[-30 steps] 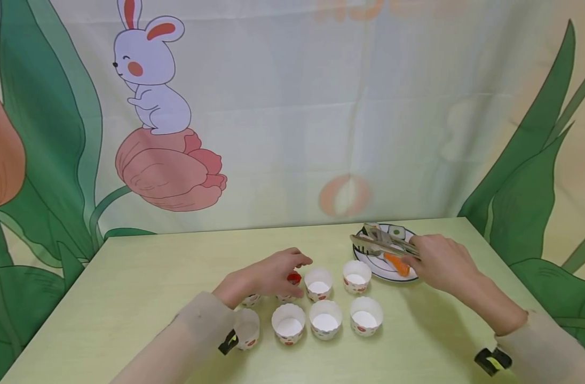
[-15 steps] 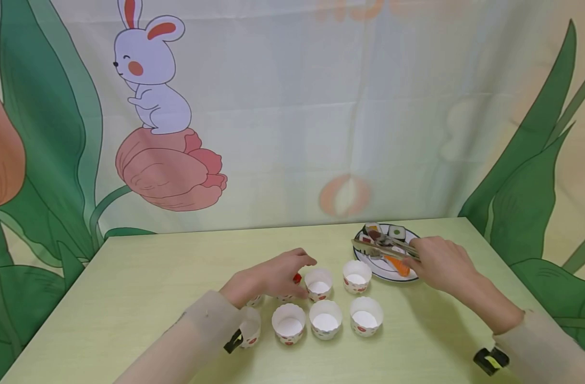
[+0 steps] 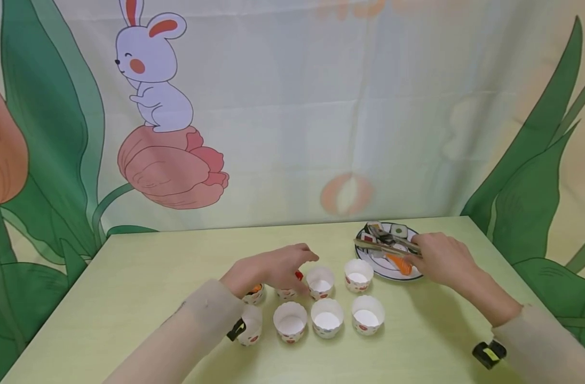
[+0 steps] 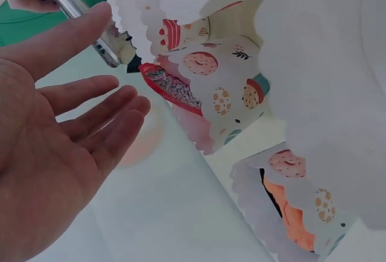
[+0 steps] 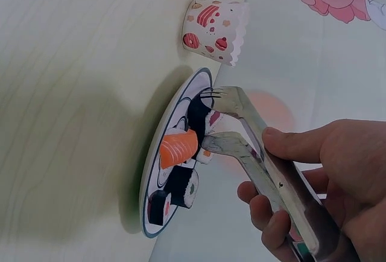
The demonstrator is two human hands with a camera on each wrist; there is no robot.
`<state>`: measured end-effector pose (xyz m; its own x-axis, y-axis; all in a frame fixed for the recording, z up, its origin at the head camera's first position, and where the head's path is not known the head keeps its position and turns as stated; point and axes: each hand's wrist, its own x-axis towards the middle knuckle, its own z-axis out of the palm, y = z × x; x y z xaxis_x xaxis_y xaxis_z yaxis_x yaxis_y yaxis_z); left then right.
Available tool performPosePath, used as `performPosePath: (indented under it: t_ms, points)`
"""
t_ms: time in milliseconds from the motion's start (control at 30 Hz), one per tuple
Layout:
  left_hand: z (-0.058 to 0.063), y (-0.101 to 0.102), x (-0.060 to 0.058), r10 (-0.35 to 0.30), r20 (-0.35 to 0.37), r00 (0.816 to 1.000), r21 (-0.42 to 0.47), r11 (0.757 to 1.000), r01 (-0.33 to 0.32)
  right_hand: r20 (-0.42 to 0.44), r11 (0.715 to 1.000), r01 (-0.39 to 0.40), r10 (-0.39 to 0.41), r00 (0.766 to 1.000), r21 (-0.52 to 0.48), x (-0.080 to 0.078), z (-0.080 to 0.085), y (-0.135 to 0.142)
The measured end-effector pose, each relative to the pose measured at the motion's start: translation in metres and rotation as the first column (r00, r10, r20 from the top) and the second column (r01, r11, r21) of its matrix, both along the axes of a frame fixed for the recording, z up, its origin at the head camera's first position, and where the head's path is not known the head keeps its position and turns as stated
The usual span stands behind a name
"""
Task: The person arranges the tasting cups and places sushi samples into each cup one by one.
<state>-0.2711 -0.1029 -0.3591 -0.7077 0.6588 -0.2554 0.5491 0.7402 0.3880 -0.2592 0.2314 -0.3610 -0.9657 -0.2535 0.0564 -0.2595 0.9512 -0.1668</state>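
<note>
My right hand (image 3: 443, 262) grips metal tongs (image 5: 265, 171) by their arms. The tong ends, one of them fork-toothed, are apart and reach over a dark-wrapped sushi roll (image 5: 197, 114) on a white plate (image 3: 381, 266) with a dark rim. Beside it lie an orange-topped sushi piece (image 5: 179, 147) and several other rolls. My left hand (image 3: 278, 270) is spread over the back row of paper cups, fingers loosely extended and holding nothing. Under it, one cup (image 4: 226, 93) contains a red-edged piece with a speckled top. The back-left cup (image 4: 289, 207) contains an orange piece.
Two empty paper cups stand further right in the back row, one (image 3: 358, 276) close to the plate. A front row of several empty cups (image 3: 327, 319) runs along the pale table (image 3: 143, 298). A printed curtain (image 3: 273, 106) hangs behind the table.
My left hand has shifted slightly right, uncovering the orange piece in the back-left cup. Over the plate, the tong ends have moved a little in my right hand's grip.
</note>
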Motion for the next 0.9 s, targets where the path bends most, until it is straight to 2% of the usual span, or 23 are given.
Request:
performPosePath:
  t_ms: [200,500,900]
  points:
    - [-0.002,0.006,-0.004,-0.028,-0.016,0.999,-0.025,0.999,0.028,-0.017,1.0,0.002,-0.002,1.0,-0.003,-0.003,-0.001,0.003]
    - [-0.007,0.012,-0.004,-0.016,-0.024,1.0,-0.038,0.999,0.015,-0.003,1.0,-0.017,0.017,1.0,-0.026,-0.002,0.004,0.007]
    - [-0.013,0.017,-0.005,-0.011,-0.036,0.999,-0.052,0.999,0.009,0.081,0.998,-0.011,0.016,0.997,-0.06,-0.01,0.008,0.013]
